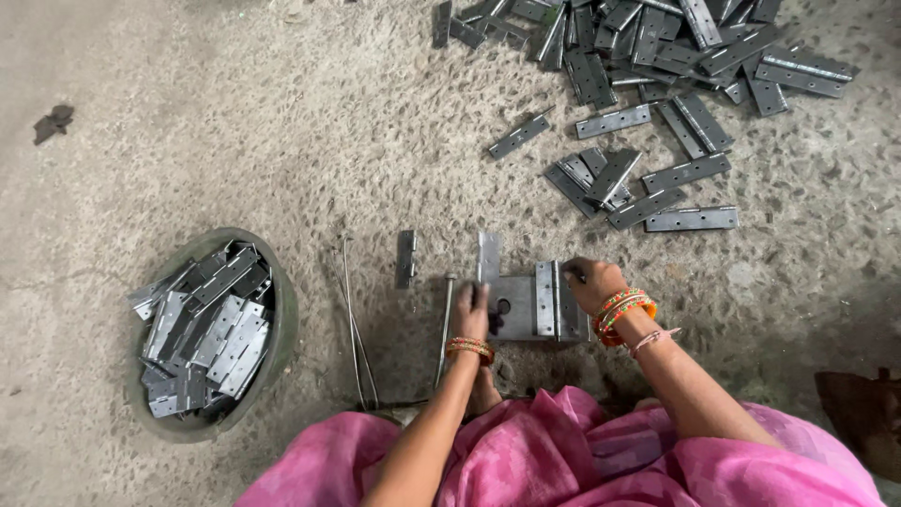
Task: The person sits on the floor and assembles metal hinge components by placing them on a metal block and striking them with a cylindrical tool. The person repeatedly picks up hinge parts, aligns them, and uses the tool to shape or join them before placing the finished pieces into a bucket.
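A grey metal block (514, 319) lies on the ground in front of me. On its right part rests a metal hinge (546, 299), lying flat. My left hand (473, 308) presses on the block's left edge, fingers closed over it, beside an upright hinge leaf (488, 256). My right hand (590, 282) grips the hinge's right side. Both wrists wear orange and green bangles. A long thin metal pin (444, 324) lies just left of my left hand.
A round dark basin (278, 357) at the left holds several hinge plates. A big pile of hinges (648, 94) spreads across the upper right. A single leaf (405, 258) and thin wire rods (352, 319) lie between the basin and the block. Pink cloth covers my lap.
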